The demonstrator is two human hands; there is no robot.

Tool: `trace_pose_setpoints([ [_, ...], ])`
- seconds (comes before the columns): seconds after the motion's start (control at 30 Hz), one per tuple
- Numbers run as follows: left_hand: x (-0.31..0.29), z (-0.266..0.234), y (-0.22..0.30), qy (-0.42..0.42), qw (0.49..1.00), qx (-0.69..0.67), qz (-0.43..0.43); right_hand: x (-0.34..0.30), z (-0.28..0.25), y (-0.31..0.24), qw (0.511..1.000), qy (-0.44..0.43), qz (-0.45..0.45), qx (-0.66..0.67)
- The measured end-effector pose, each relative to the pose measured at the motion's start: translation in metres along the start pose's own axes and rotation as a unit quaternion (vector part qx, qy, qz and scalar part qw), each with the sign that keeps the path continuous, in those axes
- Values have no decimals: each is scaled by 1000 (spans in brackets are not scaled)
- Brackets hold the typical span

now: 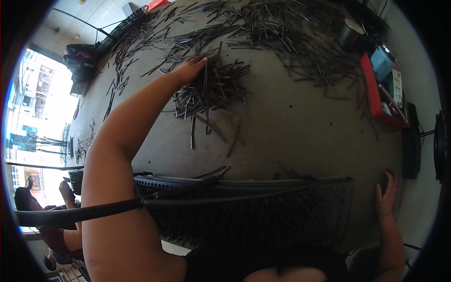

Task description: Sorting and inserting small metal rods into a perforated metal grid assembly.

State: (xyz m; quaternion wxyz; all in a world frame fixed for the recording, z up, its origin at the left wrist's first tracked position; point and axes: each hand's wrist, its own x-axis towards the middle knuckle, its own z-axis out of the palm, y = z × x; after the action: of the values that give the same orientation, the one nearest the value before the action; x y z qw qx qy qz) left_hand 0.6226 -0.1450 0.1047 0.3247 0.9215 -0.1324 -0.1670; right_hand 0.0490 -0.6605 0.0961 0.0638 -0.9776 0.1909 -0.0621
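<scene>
Thin dark strips [218, 89] lie heaped left of centre on the grey surface [300, 134], probably light and stiff, best gathered mid-bundle; the left hand [191, 70] touches their far-left edge, grip unclear; the right hand [386, 195], near right, is spread

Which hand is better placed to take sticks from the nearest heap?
Probably the left hand: it is at the heap of dark sticks; the right hand is away from it, right of the black basket.

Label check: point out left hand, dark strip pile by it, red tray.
Left hand [190, 71]: head view, back of hand.
Dark strip pile [220, 88]: head view, pile's middle.
Red tray [370, 91]: head view, left wall.
</scene>
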Motion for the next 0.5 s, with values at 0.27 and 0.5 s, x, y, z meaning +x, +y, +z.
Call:
trace_pose_setpoints([
  [0.27, -87, 36, 63, -179, 951, 143, 210, 7, 2, 1, 999, 28, -16, 21],
  [0.5, -167, -53, 75, -71, 959, 212, 174, 6, 5, -3, 999, 44, 0, 8],
])
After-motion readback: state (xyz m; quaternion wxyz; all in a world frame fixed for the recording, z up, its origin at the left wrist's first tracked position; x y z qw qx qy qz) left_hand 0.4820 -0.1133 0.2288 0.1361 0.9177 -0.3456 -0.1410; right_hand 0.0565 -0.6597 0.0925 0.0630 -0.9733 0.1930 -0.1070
